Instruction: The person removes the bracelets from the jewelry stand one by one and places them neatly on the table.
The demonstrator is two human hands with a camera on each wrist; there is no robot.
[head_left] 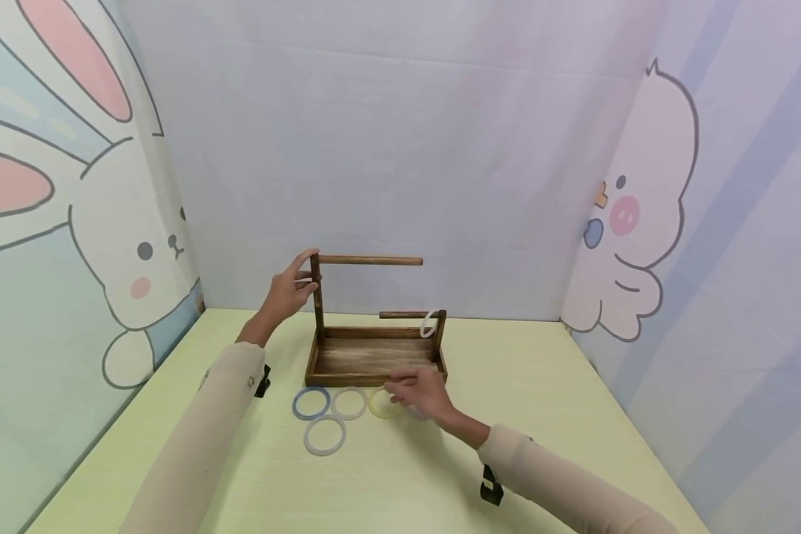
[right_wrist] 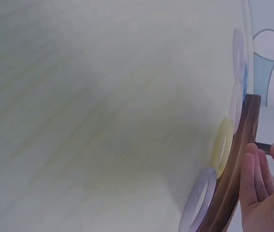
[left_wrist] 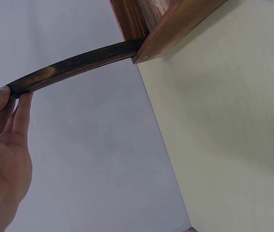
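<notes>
My left hand (head_left: 285, 295) grips the top of the tall post (head_left: 318, 311) of a brown wooden jewelry stand, its thumb and fingers on both sides of the wood, as the left wrist view also shows. A white bangle (head_left: 423, 331) hangs on the stand's short lower peg (head_left: 400, 315). Over the front rim (head_left: 354, 380) of the stand's tray hovers my right hand (head_left: 427, 393), fingers loosely bent and holding nothing. Beneath and beside it lie a yellow bangle (head_left: 372, 406) and a lavender bangle (right_wrist: 191, 203), the latter partly hidden by that hand in the head view.
Left of the yellow bangle lie a pale pinkish bangle (head_left: 334, 409) and a blue bangle (head_left: 297, 410), with a whitish-lilac bangle (head_left: 325, 451) nearer me. The long upper peg (head_left: 370, 260) points right. A pale curtain wall (head_left: 400, 185) stands behind the yellow-green table (head_left: 521, 386).
</notes>
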